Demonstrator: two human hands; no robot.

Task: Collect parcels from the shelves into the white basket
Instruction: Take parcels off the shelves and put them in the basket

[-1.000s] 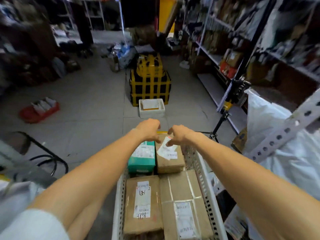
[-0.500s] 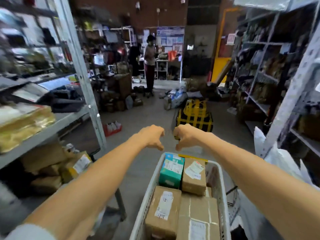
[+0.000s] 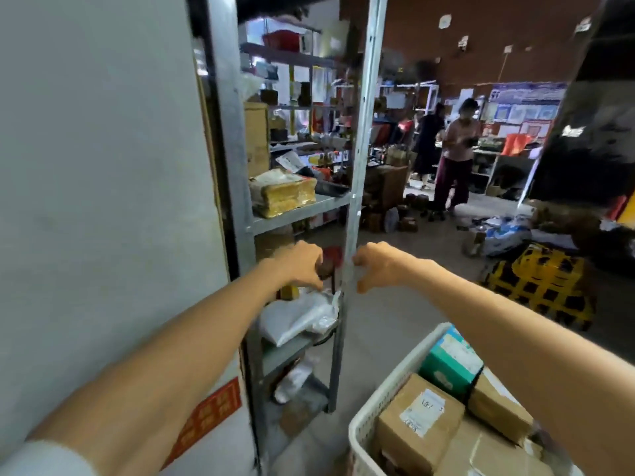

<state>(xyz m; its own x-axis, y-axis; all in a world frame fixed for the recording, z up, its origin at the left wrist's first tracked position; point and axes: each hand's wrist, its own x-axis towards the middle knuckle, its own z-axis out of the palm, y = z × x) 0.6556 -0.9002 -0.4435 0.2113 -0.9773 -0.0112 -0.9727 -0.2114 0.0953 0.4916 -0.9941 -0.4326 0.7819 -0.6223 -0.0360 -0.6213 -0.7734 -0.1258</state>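
Note:
The white basket (image 3: 385, 389) sits at lower right and holds a brown labelled parcel (image 3: 417, 427), a teal box (image 3: 450, 365) and another brown box (image 3: 498, 410). Both my arms reach forward over it. My left hand (image 3: 302, 264) and my right hand (image 3: 378, 266) hang in the air side by side, fingers curled downward, with nothing visible in them. They are in front of a grey metal shelf (image 3: 299, 209). On it lie a yellow-taped parcel (image 3: 281, 195) and, lower down, a white plastic mailer (image 3: 299, 317).
A white panel (image 3: 103, 166) fills the left. The shelf's upright post (image 3: 360, 166) stands between my hands. Yellow-and-black crates (image 3: 543, 286) sit on the floor at right. Two people (image 3: 453, 159) stand farther back among more shelves and floor clutter.
The view has swung left: the shelf now stands straight ahead and the basket has slid to the lower right. My hands rose off the basket's far end and stay close together.

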